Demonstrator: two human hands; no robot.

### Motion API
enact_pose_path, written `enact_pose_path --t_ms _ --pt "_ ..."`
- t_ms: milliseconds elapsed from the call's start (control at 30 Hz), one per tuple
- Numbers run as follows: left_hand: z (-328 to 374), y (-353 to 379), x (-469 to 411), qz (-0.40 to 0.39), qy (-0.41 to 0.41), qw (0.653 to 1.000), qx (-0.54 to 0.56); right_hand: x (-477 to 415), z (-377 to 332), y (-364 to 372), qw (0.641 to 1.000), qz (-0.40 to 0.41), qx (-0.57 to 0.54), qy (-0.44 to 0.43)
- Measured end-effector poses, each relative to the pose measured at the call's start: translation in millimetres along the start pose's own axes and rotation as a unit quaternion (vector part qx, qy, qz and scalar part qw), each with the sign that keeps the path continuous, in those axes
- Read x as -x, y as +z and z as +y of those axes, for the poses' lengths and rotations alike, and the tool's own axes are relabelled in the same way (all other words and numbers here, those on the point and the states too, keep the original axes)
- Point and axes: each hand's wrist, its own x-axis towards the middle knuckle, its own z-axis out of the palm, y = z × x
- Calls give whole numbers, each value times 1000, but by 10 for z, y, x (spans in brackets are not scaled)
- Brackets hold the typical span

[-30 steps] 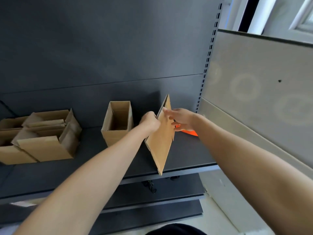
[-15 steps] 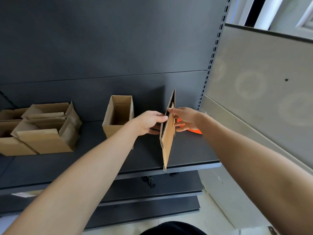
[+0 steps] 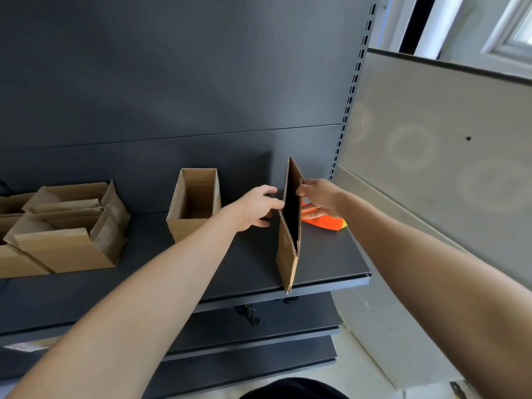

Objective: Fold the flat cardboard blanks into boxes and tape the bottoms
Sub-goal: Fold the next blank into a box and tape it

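Observation:
A brown cardboard blank [image 3: 286,254] is held upright over the dark shelf [image 3: 325,263], its top end spread into a narrow dark slit. My left hand [image 3: 256,207] pinches the blank's left wall near the top. On the other side, my right hand [image 3: 318,197] pinches the right wall at the same height. An orange tape dispenser [image 3: 325,221] lies on the shelf behind my right hand, partly hidden.
An upright open box [image 3: 194,223] stands on the shelf left of my hands. Several more folded boxes [image 3: 66,237] are piled at the far left. A grey partition panel [image 3: 446,156] closes the right side. Lower shelves [image 3: 259,341] run below.
The blank went from flat and tilted to upright, and its top has spread open into a slit as both hands pull its walls apart.

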Motion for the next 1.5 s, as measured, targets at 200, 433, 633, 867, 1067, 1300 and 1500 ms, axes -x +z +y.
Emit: enact_pose_path --t_ms 200,433,633,867,1067,1300,1500 --pt "-14 60 -2 -71 -17 997 -17 33 -3 53 999 -23 -38 -7" --pt "-33 75 19 -71 -28 997 -33 -18 0 -18 999 -23 -31 -22" --pt "13 132 24 -5 48 998 -45 -60 -37 -57 999 40 -23 -20" --pt "-81 39 -26 79 115 978 -157 -88 -24 -115 994 99 38 -6" --pt "-100 -100 -64 140 133 969 -155 -79 -68 -168 974 68 216 1" --pt "-113 -118 -118 128 161 971 -124 41 20 -348 991 -53 107 63" --pt "-87 -156 -123 100 144 976 -128 -30 171 -383 996 -53 -22 65"
